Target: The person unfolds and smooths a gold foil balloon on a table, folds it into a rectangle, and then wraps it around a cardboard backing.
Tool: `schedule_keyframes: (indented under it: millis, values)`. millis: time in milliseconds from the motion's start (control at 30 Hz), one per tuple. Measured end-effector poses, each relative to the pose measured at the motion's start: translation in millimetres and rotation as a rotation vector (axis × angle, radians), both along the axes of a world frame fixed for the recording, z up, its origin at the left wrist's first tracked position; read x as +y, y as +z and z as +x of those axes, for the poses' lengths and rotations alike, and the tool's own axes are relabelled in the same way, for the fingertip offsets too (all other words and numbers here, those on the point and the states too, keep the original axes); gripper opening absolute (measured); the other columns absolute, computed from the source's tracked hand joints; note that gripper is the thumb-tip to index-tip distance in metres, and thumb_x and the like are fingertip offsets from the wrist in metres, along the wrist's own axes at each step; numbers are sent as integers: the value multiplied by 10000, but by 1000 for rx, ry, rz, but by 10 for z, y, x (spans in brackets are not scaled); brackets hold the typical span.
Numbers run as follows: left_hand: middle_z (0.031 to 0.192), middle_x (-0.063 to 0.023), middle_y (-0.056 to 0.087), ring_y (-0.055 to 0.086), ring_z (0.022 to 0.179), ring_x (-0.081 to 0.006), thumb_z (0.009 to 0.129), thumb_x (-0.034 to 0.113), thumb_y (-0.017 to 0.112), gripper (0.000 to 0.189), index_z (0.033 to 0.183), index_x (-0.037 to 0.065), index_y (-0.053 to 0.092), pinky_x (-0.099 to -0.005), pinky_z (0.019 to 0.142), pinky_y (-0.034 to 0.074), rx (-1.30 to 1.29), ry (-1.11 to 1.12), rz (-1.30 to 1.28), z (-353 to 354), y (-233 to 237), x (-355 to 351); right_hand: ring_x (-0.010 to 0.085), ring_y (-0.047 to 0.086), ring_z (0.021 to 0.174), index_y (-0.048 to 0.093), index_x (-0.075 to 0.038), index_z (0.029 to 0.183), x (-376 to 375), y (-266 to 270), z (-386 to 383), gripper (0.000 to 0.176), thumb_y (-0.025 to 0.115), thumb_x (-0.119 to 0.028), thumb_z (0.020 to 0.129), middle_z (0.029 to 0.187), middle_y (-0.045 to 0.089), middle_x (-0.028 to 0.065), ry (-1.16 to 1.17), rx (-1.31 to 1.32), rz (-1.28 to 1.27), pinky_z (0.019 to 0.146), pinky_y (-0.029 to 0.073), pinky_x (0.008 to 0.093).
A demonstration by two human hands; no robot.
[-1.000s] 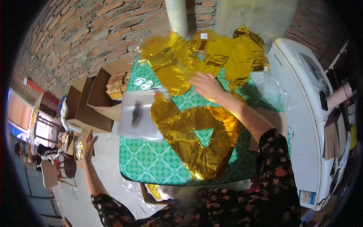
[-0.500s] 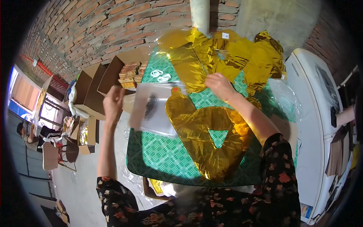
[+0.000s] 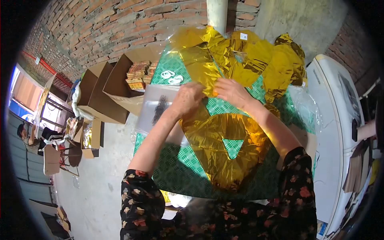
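A flat gold foil balloon (image 3: 216, 168) with a triangular hole lies across the front of the green patterned tabletop (image 3: 176, 182). Behind it, more gold foil balloons (image 3: 256, 56) are spread in a heap, one bearing a small white label (image 3: 243, 36). My right hand (image 3: 232, 93) pinches the edge of a foil balloon from the heap. Close to its left, my left hand (image 3: 188, 98) is curled over the foil, its fingertips partly hidden and slightly blurred. Under my left wrist lies a stack of clear plastic bags (image 3: 150, 108) with dark print.
White ribbon loops (image 3: 172, 77) lie at the back left of the table. Beyond the left edge stands an open cardboard box (image 3: 120, 82) with bundled packets (image 3: 138, 74). A white appliance (image 3: 336, 140) stands on the right. Another person (image 3: 30, 136) is at the far left.
My left hand has come from the table's left side over the plastic bags to the foil beside my right hand. My right hand stays at the foil edge.
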State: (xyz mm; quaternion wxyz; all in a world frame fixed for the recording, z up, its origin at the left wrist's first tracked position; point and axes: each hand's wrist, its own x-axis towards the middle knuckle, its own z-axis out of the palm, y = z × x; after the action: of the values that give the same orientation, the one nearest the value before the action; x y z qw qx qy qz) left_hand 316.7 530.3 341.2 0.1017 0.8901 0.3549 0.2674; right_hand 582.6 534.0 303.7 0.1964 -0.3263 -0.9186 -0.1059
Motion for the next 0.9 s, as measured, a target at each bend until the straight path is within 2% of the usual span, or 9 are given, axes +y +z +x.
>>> schedule_keyframes:
  millis: [33, 167, 333, 433, 467, 500, 633, 733, 900]
  values:
    - [1121, -214, 714, 676, 1037, -414, 908, 83, 702, 254, 1143, -14, 709, -464, 929, 555, -71, -20, -26, 58, -11, 10, 295, 623, 1223, 689, -86, 1175, -13, -74, 10, 231, 621, -141, 961, 1210, 692, 113, 75, 46, 102, 1013, 513, 415]
    - [1136, -214, 709, 675, 1045, -412, 924, 116, 708, 262, 1158, -2, 709, -460, 940, 550, -52, 21, -82, 188, -51, 11, 313, 676, 1044, 660, -71, 973, -97, 28, -58, 73, 653, -135, 939, 1039, 707, 115, -9, 79, -14, 846, 560, 447]
    - [1190, -206, 695, 673, 1055, -413, 922, 120, 723, 323, 1221, 7, 675, -458, 941, 551, -67, 46, -88, 214, -58, 45, 345, 698, 790, 624, -55, 868, -101, 164, -180, 181, 709, -203, 930, 831, 687, 145, -248, 343, -198, 705, 552, 495]
    - [1216, -206, 684, 676, 1077, -396, 918, 101, 729, 393, 1289, 17, 635, -451, 947, 552, -157, 47, -54, 190, -128, 112, 359, 690, 726, 617, -54, 859, -68, 178, -207, 268, 748, -280, 918, 735, 647, 172, -302, 466, -192, 674, 528, 494]
    - [1225, -206, 681, 677, 1088, -389, 916, 93, 731, 420, 1315, 20, 620, -447, 952, 551, -191, 49, -44, 196, -94, 102, 363, 677, 713, 610, -54, 841, -47, 192, -213, 291, 756, -295, 914, 720, 634, 173, -338, 483, -223, 658, 510, 490]
    - [1252, -214, 668, 670, 1145, -371, 917, 73, 730, 494, 1382, 31, 569, -437, 988, 540, -264, 96, -227, 214, -68, 67, 367, 663, 699, 604, -53, 822, -27, 204, -219, 315, 765, -310, 910, 705, 621, 174, -373, 500, -254, 641, 492, 486]
    - [1311, -225, 631, 641, 1209, -377, 918, 81, 736, 536, 1413, 32, 536, -429, 1034, 526, -220, 134, -147, 232, -33, 61, 385, 581, 628, 571, -40, 756, 87, 233, -194, 411, 725, -364, 955, 648, 568, 175, -493, 584, -380, 594, 419, 479]
    - [1338, -232, 611, 631, 1223, -385, 914, 99, 748, 546, 1412, 36, 535, -430, 1050, 523, -202, 115, -99, 236, -105, 89, 380, 536, 607, 546, -29, 732, 209, 131, -162, 470, 667, -401, 992, 648, 549, 173, -465, 766, -396, 592, 385, 479]
    - [1375, -229, 593, 605, 1248, -404, 906, 135, 765, 481, 1357, 79, 606, -445, 1071, 514, -182, 104, -51, 230, -128, 63, 430, 605, 748, 579, -37, 956, 336, 24, -96, 319, 588, -348, 1028, 808, 645, 220, -510, 741, -370, 708, 460, 502]
